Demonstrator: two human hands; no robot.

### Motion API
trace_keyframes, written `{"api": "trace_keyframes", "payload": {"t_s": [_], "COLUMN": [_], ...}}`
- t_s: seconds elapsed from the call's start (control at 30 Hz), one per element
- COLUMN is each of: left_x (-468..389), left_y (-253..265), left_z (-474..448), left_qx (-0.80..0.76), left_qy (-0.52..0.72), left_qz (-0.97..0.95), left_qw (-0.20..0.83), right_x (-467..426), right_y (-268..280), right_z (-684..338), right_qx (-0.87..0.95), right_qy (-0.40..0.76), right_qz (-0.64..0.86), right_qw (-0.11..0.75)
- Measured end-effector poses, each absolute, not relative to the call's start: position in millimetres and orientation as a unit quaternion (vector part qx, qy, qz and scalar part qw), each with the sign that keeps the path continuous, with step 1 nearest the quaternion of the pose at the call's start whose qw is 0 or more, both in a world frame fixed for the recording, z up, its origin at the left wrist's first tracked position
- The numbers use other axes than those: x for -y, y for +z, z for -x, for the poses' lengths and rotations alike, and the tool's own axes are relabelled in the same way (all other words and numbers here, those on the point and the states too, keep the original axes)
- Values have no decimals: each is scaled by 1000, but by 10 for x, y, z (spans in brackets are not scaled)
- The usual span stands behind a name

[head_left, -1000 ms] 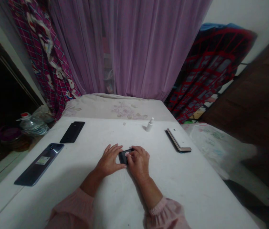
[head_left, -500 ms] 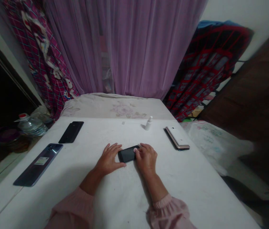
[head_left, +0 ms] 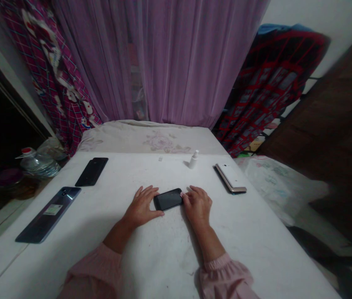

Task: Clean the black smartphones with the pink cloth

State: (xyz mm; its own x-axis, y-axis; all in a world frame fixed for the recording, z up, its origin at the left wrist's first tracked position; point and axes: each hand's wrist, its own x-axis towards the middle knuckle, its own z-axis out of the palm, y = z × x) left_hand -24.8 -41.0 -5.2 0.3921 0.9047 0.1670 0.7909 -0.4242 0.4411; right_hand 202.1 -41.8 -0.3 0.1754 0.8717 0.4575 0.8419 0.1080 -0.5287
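A small black smartphone point(head_left: 168, 199) lies screen up on the white tabletop, slightly tilted in its lie. My left hand point(head_left: 142, 206) holds its left end, thumb at the near edge and fingers at the far edge. At the phone's right end, my right hand point(head_left: 197, 204) has its thumb and fingers pinched on a small whitish-pink wad point(head_left: 182, 194), perhaps cloth or tissue. Most of that wad is hidden by the fingers. Beyond the phone stands a small white spray bottle point(head_left: 193, 160), upright.
On the left lie a large dark phone point(head_left: 49, 214) with a label and black phones or covers point(head_left: 91, 172). Stacked phones point(head_left: 230, 178) lie at the right. A small pale chip-like piece point(head_left: 160, 159) is near the back. Purple curtains point(head_left: 176, 62) hang behind the table.
My right hand has slid right along the screen to the phone's right end, with the wad in its fingers. My left hand stays at the left end.
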Motion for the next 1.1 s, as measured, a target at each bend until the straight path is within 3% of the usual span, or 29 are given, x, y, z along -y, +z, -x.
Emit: {"api": "trace_keyframes", "payload": {"t_s": [0.33, 0.67, 0.93, 1.1], "left_x": [419, 409, 410, 410], "left_y": [-45, -49, -67, -55], "left_z": [221, 257, 237, 240], "left_qx": [-523, -520, -522, -516], "left_qy": [195, 189, 191, 196], "left_qz": [-816, -819, -819, -821], "left_qw": [148, 151, 142, 147], "right_x": [709, 460, 581, 482], "right_y": [71, -45, -4, 28], "right_z": [-1641, -2077, -1762, -1785], "right_qx": [725, 636, 715, 686], "right_qy": [71, 4, 30, 39], "right_qz": [563, 672, 582, 620], "right_qw": [390, 379, 387, 379]}}
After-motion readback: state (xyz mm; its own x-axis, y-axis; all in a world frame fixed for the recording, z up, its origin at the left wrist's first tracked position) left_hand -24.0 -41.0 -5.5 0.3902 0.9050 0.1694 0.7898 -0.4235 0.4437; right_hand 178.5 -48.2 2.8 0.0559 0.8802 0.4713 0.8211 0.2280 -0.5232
